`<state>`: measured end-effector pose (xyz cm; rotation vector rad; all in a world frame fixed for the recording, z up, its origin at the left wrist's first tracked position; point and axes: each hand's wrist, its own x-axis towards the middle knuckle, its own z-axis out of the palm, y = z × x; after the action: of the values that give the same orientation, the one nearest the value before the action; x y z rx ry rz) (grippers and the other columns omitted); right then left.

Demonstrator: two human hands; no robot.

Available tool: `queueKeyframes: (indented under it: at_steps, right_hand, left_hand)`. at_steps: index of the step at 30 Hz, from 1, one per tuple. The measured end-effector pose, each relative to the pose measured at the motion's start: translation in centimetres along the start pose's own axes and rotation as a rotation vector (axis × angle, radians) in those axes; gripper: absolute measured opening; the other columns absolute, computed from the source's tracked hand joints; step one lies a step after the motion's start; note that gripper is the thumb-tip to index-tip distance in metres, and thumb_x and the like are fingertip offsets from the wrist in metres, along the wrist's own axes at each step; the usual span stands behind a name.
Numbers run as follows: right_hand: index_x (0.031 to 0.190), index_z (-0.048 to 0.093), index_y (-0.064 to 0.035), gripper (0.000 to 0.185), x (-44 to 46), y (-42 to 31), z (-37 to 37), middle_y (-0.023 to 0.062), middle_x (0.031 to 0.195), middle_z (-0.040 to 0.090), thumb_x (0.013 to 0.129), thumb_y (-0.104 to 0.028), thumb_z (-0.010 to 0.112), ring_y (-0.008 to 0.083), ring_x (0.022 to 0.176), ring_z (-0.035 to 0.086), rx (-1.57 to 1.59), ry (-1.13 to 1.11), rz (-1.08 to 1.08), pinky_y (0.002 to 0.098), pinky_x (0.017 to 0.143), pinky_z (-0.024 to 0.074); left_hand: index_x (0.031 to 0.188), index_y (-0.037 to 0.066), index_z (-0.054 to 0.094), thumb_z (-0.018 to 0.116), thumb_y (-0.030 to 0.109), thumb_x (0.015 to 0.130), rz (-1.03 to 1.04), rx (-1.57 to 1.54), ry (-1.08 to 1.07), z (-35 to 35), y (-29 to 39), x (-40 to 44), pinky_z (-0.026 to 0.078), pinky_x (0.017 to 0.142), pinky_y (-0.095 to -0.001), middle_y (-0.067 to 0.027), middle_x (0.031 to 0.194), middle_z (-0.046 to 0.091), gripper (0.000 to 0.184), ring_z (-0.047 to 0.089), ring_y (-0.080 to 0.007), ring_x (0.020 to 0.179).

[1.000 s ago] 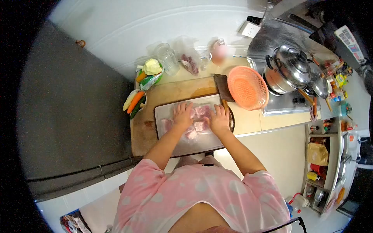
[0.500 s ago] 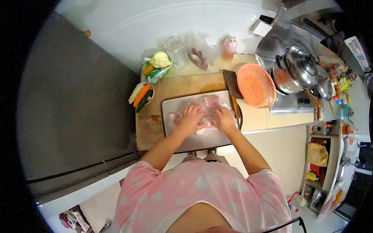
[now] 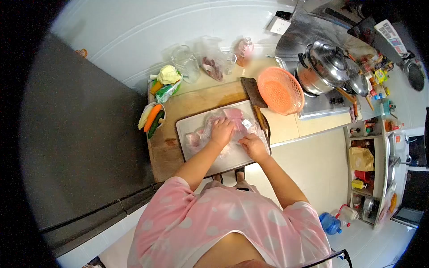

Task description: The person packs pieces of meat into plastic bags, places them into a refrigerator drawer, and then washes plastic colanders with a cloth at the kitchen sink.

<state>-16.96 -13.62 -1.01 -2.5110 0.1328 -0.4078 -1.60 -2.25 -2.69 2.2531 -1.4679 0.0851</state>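
Observation:
Raw pink meat in a clear plastic bag (image 3: 233, 115), with a small white label (image 3: 246, 124), lies on a white cutting board (image 3: 187, 124) with a dark rim. My left hand (image 3: 222, 131) rests flat over the middle of the bag, fingers stretched out. Lower right of it, my right hand (image 3: 254, 146) is closed in a pinch at the bag's near edge. The plastic between its fingertips is partly hidden. A cleaver (image 3: 254, 93) lies at the board's far right, its wooden handle overlapping the rim.
An orange basket (image 3: 280, 91) sits right of the cleaver, beside a steel pot (image 3: 322, 67) on the stove. Vegetables in a bowl (image 3: 154, 118) and a cauliflower (image 3: 169, 75) stand at the left. A glass pitcher (image 3: 185, 64) and bagged dark meat (image 3: 212, 69) are by the wall.
My right hand has drawn toward me, from atop the bag to its near edge, and pinches there. The label now shows. My left hand stays on the bag; the view has shifted.

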Motion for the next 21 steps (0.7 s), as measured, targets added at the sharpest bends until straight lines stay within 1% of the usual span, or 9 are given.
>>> queueKeyframes:
  at_steps: [2,4,7,8,10,14,17,20,21]
  right_hand:
    - [0.090,0.064,-0.0089,0.020,-0.7,0.3,1.5,0.0086,0.078,0.057,0.070,-0.006,0.064,0.0294,0.078,0.056,-0.149,0.002,0.004,0.0364,0.070,0.0470]
    - [0.095,0.064,-0.0096,0.024,-0.5,0.1,2.3,0.0097,0.082,0.057,0.071,-0.007,0.063,0.0292,0.081,0.056,-0.319,0.049,0.033,0.0358,0.072,0.0474]
    - [0.101,0.062,-0.0102,0.029,-0.6,-0.5,1.9,0.0119,0.093,0.055,0.072,-0.006,0.061,0.0310,0.089,0.054,-0.286,-0.075,0.087,0.0373,0.077,0.0458]
    - [0.100,0.061,-0.0097,0.029,-0.9,-0.3,1.9,0.0121,0.096,0.054,0.072,-0.006,0.062,0.0318,0.091,0.053,-0.160,-0.106,0.121,0.0379,0.078,0.0454]
    - [0.099,0.060,-0.0088,0.028,-1.3,0.6,1.1,0.0125,0.103,0.052,0.071,-0.007,0.063,0.0335,0.095,0.051,0.083,-0.163,0.181,0.0391,0.080,0.0446]
    - [0.095,0.051,-0.0024,0.030,-2.5,-0.5,-2.2,0.0163,0.105,0.050,0.069,-0.003,0.065,0.0365,0.093,0.052,-0.159,0.217,0.359,0.0431,0.078,0.0453]
    - [0.098,0.049,-0.0005,0.034,-3.7,-0.9,-1.8,0.0179,0.108,0.048,0.070,-0.004,0.066,0.0365,0.096,0.052,-0.150,0.090,0.650,0.0433,0.079,0.0450]
    - [0.095,0.050,-0.0003,0.030,-5.7,0.6,0.3,0.0177,0.102,0.053,0.070,-0.005,0.067,0.0356,0.091,0.056,0.079,0.137,0.640,0.0419,0.077,0.0464]
    - [0.093,0.051,-0.0003,0.028,-5.7,0.8,0.3,0.0173,0.098,0.055,0.070,-0.004,0.066,0.0345,0.088,0.057,0.124,0.069,0.601,0.0404,0.076,0.0472]
  left_hand:
    - [0.088,0.010,0.057,0.062,0.013,0.071,0.020,0.027,-0.039,-0.6,0.7,-0.7,0.038,0.085,-0.0404,-0.0069,0.094,0.055,0.018,0.050,-0.0259,0.095]
    - [0.097,0.010,0.058,0.062,0.011,0.069,-0.003,-0.007,-0.128,-3.5,2.4,-1.1,0.038,0.088,-0.0412,-0.0071,0.104,0.054,0.028,0.049,-0.0271,0.102]
    - [0.108,0.010,0.057,0.060,0.007,0.069,0.089,-0.103,-0.207,-3.2,3.0,-2.3,0.039,0.091,-0.0405,-0.0069,0.112,0.052,0.039,0.047,-0.0281,0.107]
    - [0.111,0.010,0.056,0.060,0.007,0.069,0.138,-0.142,-0.220,-2.7,3.0,-2.6,0.040,0.091,-0.0399,-0.0067,0.115,0.051,0.042,0.046,-0.0283,0.108]
    - [0.109,0.010,0.059,0.059,0.006,0.069,0.127,-0.111,-0.200,-2.1,3.3,-2.7,0.041,0.091,-0.0396,-0.0064,0.116,0.051,0.039,0.045,-0.0282,0.109]
    - [0.101,0.013,0.065,0.059,0.008,0.071,0.112,-0.081,-0.197,0.5,2.5,-3.3,0.042,0.091,-0.0393,-0.0057,0.115,0.051,0.031,0.045,-0.0268,0.109]
    - [0.095,0.014,0.068,0.060,0.013,0.073,0.111,-0.097,-0.189,-0.5,3.1,-3.0,0.041,0.090,-0.0396,-0.0055,0.114,0.051,0.023,0.045,-0.0251,0.108]
    - [0.095,0.014,0.067,0.061,0.019,0.075,0.102,-0.029,-0.296,-2.3,4.1,-2.0,0.039,0.090,-0.0396,-0.0042,0.112,0.052,0.022,0.046,-0.0242,0.107]
    - [0.094,0.014,0.067,0.061,0.020,0.075,0.106,-0.034,-0.294,-1.9,3.9,-2.0,0.039,0.090,-0.0396,-0.0036,0.111,0.053,0.021,0.046,-0.0238,0.106]
